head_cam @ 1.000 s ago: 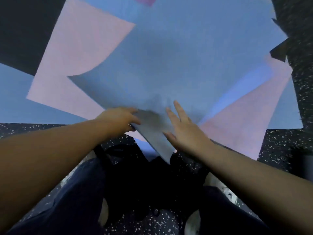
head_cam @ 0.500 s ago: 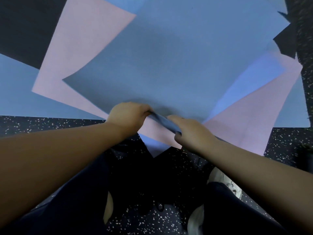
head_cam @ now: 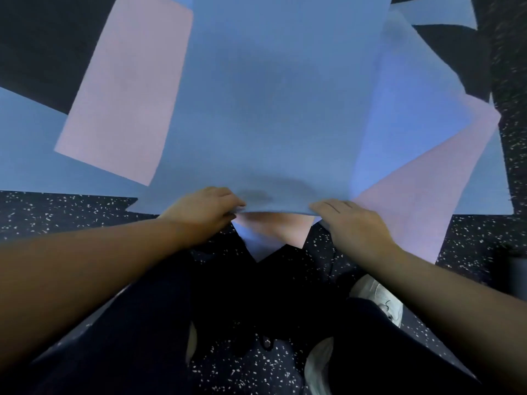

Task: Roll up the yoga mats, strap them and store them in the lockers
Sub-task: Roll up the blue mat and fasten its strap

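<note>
Both your hands have a grip on the near edge of the top blue mat [head_cam: 279, 109]: your left hand [head_cam: 204, 210] curls its fingers round the edge left of centre, and your right hand [head_cam: 350, 223] holds it right of centre, fingers lying over the top of the edge and the thumb hidden beneath, so you cannot tell how tightly it pinches. Between your hands the edge is lifted a little off what lies under it, with a shadowed wrinkle just behind it. That mat lies spread flat on the floor [head_cam: 57, 212], running away from you to the top of the view, and it sits uppermost on a loose pile of other mats laid at different angles. A pink mat [head_cam: 128, 89] shows out from under its left side, tilted, and another pink mat [head_cam: 422, 201] fans out at the right, near your right hand. A brighter blue mat [head_cam: 405, 109] lies between the top mat and that right pink one, and more blue mats peek out at far left, far right and upper right. A corner of pink and blue points toward you under the lifted edge. You are low over the speckled dark floor, dark trousers [head_cam: 142, 337] in front and a white shoe [head_cam: 382, 300] by your right forearm.
</note>
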Demonstrator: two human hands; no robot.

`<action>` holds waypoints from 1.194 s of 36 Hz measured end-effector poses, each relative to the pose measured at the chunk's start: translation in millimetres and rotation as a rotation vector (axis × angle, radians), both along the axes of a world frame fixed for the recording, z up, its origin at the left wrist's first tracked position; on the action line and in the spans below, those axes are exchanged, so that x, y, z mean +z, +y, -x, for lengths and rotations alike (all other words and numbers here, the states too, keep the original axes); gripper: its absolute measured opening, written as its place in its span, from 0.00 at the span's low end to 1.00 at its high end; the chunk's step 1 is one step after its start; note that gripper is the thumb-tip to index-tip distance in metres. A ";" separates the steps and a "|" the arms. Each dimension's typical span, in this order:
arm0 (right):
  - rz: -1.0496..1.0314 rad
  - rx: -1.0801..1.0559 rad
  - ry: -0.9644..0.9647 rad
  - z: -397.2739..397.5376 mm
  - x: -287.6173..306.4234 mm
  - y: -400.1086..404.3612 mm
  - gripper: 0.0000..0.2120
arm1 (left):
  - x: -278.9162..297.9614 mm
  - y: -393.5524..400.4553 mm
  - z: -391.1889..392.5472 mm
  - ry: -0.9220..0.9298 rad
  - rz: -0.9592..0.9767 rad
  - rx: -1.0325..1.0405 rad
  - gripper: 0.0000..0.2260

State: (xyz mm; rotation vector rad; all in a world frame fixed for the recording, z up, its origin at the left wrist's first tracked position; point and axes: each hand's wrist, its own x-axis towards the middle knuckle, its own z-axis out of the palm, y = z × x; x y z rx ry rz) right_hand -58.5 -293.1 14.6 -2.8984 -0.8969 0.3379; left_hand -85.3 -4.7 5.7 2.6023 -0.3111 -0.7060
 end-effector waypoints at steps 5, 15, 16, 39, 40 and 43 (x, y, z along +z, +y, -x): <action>0.234 -0.126 0.150 -1.6 -5.7 -3.4 0.12 | -0.4 12.0 4.8 -0.074 0.007 0.006 0.15; -0.070 0.020 -0.321 -16.5 -22.3 5.7 0.20 | -5.3 11.3 -21.6 -0.308 -0.123 0.008 0.11; -0.074 0.057 -0.345 -17.2 -22.2 9.3 0.20 | -8.8 11.9 -25.9 -0.326 -0.137 0.011 0.11; 0.176 0.059 0.087 -12.3 -51.8 35.5 0.32 | -39.6 -15.5 -34.9 -0.093 -0.492 -0.263 0.26; 0.157 0.055 0.088 -10.7 -51.8 34.4 0.33 | -39.8 -16.8 -32.1 -0.078 -0.486 -0.279 0.26; 0.136 0.039 0.042 -6.9 -50.5 32.9 0.33 | -39.1 -20.2 -22.3 -0.071 -0.501 -0.318 0.28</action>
